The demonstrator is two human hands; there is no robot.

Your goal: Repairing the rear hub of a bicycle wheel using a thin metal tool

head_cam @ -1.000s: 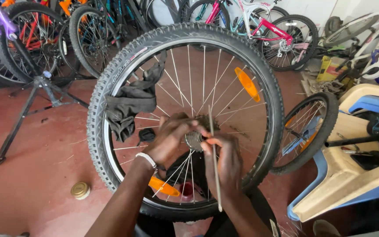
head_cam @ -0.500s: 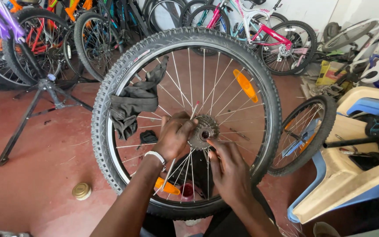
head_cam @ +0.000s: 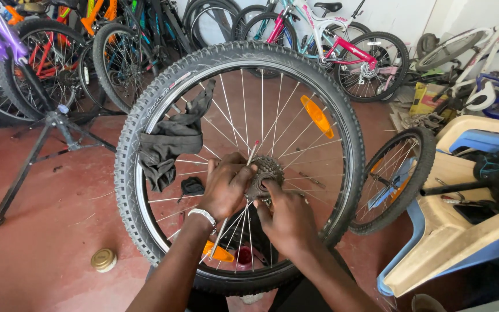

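A bicycle wheel (head_cam: 145, 115) with a knobby black tyre, silver spokes and orange reflectors stands upright in front of me. At its hub sits a grey toothed sprocket cluster (head_cam: 265, 171). My left hand (head_cam: 224, 186) grips the left side of the cluster, with a thin rod-like tool running under its fingers. From below and to the right, my right hand (head_cam: 287, 216) presses its fingers against the cluster. A dark rag (head_cam: 171, 141) hangs over the spokes at the upper left.
A small round tin (head_cam: 103, 260) lies on the red floor at the lower left. A repair stand (head_cam: 41, 144) and several parked bicycles (head_cam: 342, 52) fill the back. A smaller wheel (head_cam: 391, 179) leans against stacked plastic chairs (head_cam: 463, 231) on the right.
The long thin rod once held by my right hand has gone over to the left hand. Both hands have closed in on the sprocket cluster, and the view has drawn nearer.
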